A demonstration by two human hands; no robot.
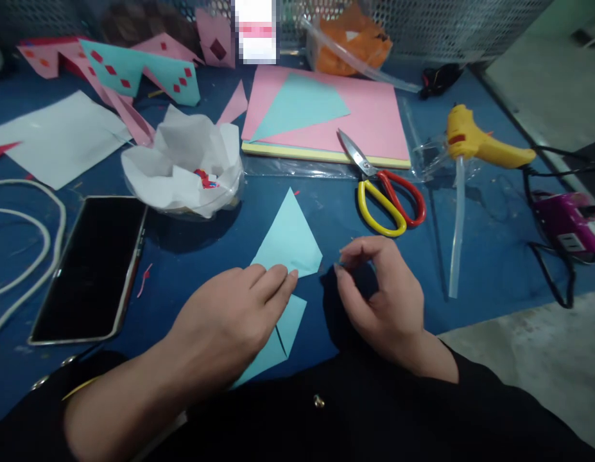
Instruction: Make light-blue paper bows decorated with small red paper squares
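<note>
My left hand [230, 314] lies palm down across light blue paper, its fingers bent and close together on it; the thumb is hidden. Above the fingers shows a kite-shaped light blue paper piece [291, 240]. Below them, another light blue paper part [290, 324] with a dark slit reaches my body; whether the two join under the hand is hidden. To the right, my right hand [386, 298] hovers near the table, thumb and index tips pinched on something tiny I cannot make out. Scissors [369, 170] with one yellow and one red handle lie partly open beyond it.
Behind lie pink sheets [374, 109] over yellow ones. A yellow glue gun [490, 144] with a clear glue stick is at right. At left are a phone [90, 266], a white cable [59, 224], a paper-lined bowl [181, 183] and a cut-out mask [147, 70].
</note>
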